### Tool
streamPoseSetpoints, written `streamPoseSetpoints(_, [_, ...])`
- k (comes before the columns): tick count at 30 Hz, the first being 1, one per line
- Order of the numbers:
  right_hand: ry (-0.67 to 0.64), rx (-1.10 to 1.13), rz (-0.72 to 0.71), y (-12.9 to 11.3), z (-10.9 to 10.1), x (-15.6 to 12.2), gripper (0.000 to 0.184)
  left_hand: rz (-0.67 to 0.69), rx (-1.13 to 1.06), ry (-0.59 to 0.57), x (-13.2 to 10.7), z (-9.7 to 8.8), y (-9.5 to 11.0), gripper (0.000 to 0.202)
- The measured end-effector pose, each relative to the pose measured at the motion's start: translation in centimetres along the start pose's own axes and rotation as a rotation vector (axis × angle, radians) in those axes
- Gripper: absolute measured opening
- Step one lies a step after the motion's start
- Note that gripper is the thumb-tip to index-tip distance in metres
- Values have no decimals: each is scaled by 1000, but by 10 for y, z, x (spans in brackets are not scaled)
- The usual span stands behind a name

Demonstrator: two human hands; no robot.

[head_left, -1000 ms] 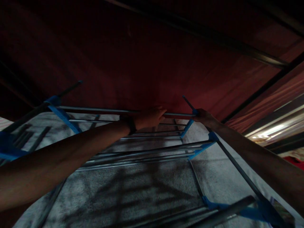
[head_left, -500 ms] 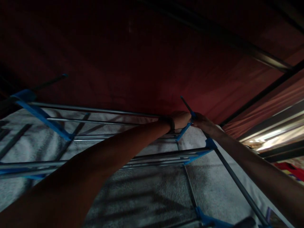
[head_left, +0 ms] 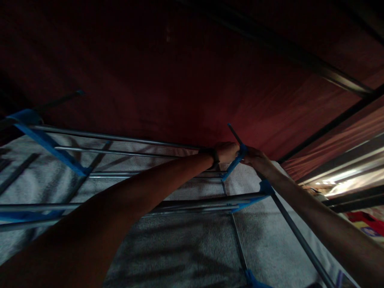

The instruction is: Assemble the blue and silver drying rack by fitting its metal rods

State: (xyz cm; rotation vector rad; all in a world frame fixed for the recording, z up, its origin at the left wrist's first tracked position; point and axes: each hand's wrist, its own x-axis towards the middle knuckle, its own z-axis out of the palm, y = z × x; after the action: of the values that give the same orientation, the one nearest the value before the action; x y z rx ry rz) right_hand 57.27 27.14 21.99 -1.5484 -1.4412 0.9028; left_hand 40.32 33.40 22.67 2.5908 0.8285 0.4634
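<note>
A rack of grey metal tubes (head_left: 126,139) with blue plastic brackets lies across the pale cloth surface. At its far right corner, both hands close in on one blue bracket (head_left: 233,166), from which a short dark post sticks up. My left hand (head_left: 227,152), with a dark band at the wrist, is closed where the top tube meets this bracket; its fingertips are partly hidden. From the other side my right hand (head_left: 255,158) is closed against the bracket and the post's lower part. Another blue bracket (head_left: 51,144) joins the tubes at the left end.
A dark red cloth (head_left: 186,80) hangs close behind the rack. A lower tier of tubes (head_left: 210,199) runs nearer to me, with a blue joint (head_left: 266,188) under my right forearm. A dark metal bar (head_left: 336,118) slants at the right, above bright, colourful items.
My right hand has shifted slightly, and more of the blue bracket shows between the hands. The left hand stays almost in place. The view has moved a little.
</note>
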Motion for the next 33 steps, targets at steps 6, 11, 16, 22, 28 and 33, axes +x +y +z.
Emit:
streamPoseSetpoints(6, [23, 29, -4, 3, -1, -1, 30, -5, -17, -9, -2, -3, 4, 20])
streamPoseSetpoints(11, [60, 90, 51, -2, 3, -4, 24, -6, -49, -9, 0, -1, 4, 20])
streamPoseSetpoints(16, [87, 138, 89, -11, 7, -9, 26, -40, -50, -8, -2, 0, 4, 16])
streamPoseSetpoints(22, [55, 98, 71, -12, 8, -8, 25, -11, -80, -1, -4, -2, 0, 18])
streamPoseSetpoints(28, [76, 131, 99, -13, 10, -9, 24, 23, -123, 10, 2, 2, -8, 18])
streamPoseSetpoints(33, [72, 90, 64, -14, 12, -13, 27, 14, -179, -13, 2, 1, -6, 19])
